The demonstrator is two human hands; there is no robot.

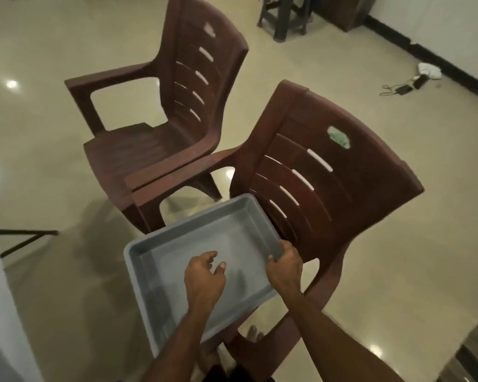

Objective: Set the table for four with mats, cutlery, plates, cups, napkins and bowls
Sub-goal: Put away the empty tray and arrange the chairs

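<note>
Right now two maroon plastic armchairs stand side by side on the glossy tiled floor; the nearer chair carries your grey plastic tray over its seat, beside the farther chair. Your right hand grips the tray's right rim, while your left hand hovers inside it, fingers loosely curled, holding nothing.
</note>
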